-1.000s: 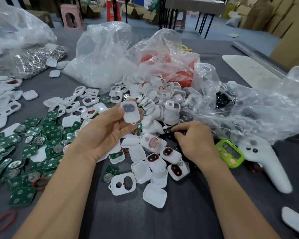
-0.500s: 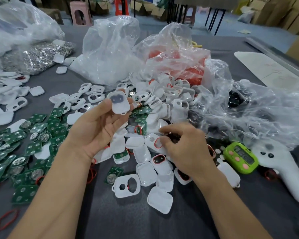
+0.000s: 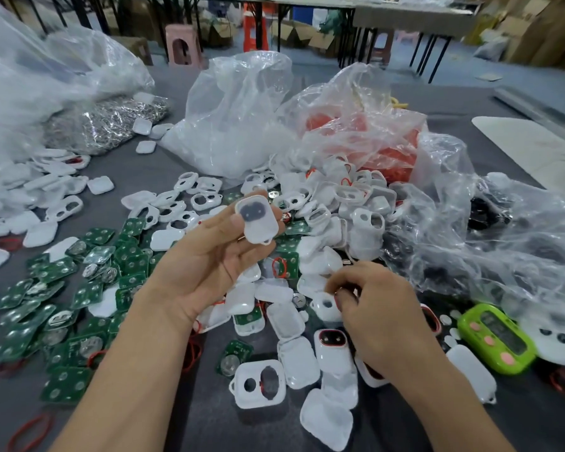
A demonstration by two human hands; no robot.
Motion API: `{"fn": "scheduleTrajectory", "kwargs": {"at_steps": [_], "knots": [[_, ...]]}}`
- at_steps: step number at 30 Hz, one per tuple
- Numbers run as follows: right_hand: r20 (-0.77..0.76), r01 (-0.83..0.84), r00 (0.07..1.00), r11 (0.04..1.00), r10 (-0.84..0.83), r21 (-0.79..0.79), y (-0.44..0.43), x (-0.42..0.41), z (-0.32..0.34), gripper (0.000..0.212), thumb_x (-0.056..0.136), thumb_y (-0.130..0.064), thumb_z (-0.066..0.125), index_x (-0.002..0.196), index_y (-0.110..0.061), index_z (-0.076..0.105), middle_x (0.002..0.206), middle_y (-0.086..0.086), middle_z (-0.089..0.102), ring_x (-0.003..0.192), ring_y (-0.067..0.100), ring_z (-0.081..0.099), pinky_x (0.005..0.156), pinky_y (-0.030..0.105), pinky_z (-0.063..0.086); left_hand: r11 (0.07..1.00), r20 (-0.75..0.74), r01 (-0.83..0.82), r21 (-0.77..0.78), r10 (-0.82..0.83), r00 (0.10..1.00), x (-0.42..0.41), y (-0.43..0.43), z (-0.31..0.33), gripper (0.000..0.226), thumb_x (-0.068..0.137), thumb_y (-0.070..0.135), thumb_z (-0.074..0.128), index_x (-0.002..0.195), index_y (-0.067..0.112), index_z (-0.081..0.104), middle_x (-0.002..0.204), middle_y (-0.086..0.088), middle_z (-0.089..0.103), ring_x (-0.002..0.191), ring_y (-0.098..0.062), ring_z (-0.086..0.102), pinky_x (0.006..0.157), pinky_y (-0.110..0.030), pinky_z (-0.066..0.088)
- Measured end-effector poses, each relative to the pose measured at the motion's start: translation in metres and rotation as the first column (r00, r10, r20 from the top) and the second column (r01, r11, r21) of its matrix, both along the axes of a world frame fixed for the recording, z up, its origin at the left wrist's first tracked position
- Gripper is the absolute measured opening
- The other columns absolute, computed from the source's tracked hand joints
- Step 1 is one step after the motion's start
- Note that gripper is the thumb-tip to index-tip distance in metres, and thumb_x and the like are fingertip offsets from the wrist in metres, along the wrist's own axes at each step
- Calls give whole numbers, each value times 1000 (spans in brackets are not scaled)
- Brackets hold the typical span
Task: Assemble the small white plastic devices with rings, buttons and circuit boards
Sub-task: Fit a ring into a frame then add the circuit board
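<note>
White shell (image 3: 258,223), dark button pad showing in it: held up in my left hand (image 3: 206,269), fingers (image 3: 234,220) curled round its edges, above the parts pile. Right hand (image 3: 385,314): fingertips pinched on a small part (image 3: 341,293) low in the pile. It looks reddish, maybe a ring; cannot confirm.

Judged progress: this unit has buttons only, with ring and circuit board left to fit. One red-ringed unit (image 3: 331,342) lies on the tabletop (image 3: 177,419), and many loose circuit boards (image 3: 62,272). Whatever sits under my right palm is hidden.
</note>
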State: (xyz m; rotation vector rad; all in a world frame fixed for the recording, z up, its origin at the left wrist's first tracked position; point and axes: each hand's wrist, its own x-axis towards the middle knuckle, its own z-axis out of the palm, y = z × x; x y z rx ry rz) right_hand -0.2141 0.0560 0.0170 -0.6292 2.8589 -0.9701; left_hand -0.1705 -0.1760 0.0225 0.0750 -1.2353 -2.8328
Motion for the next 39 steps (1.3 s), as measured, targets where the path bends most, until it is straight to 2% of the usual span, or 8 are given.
{"fn": "scheduleTrajectory", "kwargs": {"at_steps": [5, 9, 14, 18, 24, 30, 34, 39], "knots": [[-194, 117, 972, 988, -134, -98, 5, 3, 1, 22, 90, -7, 68, 92, -26, 79, 94, -14, 72, 88, 15, 67, 83, 36, 54, 998, -11, 58, -22, -58, 998, 0, 3, 0, 69, 53, 25, 103, 116, 11, 78, 119, -18, 74, 101, -27, 76, 74, -31, 64], [-142, 76, 985, 982, -102, -175, 10, -1, 2, 15, 89, -20, 74, 96, -33, 79, 95, -20, 71, 86, 0, 65, 83, 17, 51, 999, -10, 33, -14, -33, 999, 0, 4, 0, 64, 53, 25, 102, 112, 11, 80, 118, -19, 74, 103, -27, 76, 75, -30, 64], [-26, -125, 992, 990, 127, 58, 5, 5, -4, 20, 79, -36, 83, 98, -37, 78, 99, -31, 62, 107, -7, 42, 95, 7, 33, 991, -27, -51, 121, 55, 998, 2, -6, -1, 33, 93, 19, 54, 108, 7, 80, 111, -15, 77, 102, -26, 76, 78, -28, 63], [-265, 51, 964, 996, -32, 67, 2, 3, -2, 11, 83, -25, 80, 93, -30, 81, 102, -17, 73, 109, 10, 49, 107, 37, 39, 984, -57, -68, 167, 79, 995, 4, -12, -1, 36, 94, 20, 50, 108, 6, 80, 113, -14, 77, 104, -24, 75, 77, -27, 63], [-219, -190, 947, 959, 235, 209, -32, 14, 4, 30, 88, -17, 72, 112, -34, 77, 106, -16, 68, 107, 13, 46, 101, 32, 32, 970, -55, -90, 226, 105, 993, 3, -15, -1, 37, 100, 18, 46, 110, 5, 79, 114, -15, 76, 105, -27, 75, 76, -28, 63], [-204, -182, 937, 895, 283, 406, -38, -6, 18, 19, 82, -31, 77, 83, -39, 59, 96, -15, 46, 105, 15, 48, 85, 28, 17, 980, -88, -26, 198, 44, 995, 2, -11, 0, 47, 66, 16, 93, 110, 4, 79, 116, -18, 75, 105, -29, 75, 81, -32, 64], [10, -47, 999, 986, 49, -162, -27, -17, 19, 23, 79, -19, 84, 73, -32, 67, 79, -19, 66, 76, 7, 57, 73, 11, 40, 993, -56, -20, 116, 26, 998, -2, -3, 0, 61, 54, 22, 101, 108, 6, 79, 114, -18, 75, 104, -29, 75, 82, -31, 63], [401, 232, 909, 664, 113, -711, -27, -14, 21, 13, 99, -4, 63, 91, -13, 61, 69, 8, 72, 49, 23, 63, 43, 29, 48, 998, -14, 47, 47, -46, 999, -5, 10, 0, 59, 59, 24, 98, 112, 6, 78, 116, -20, 74, 102, -27, 75, 76, -30, 63]]}}
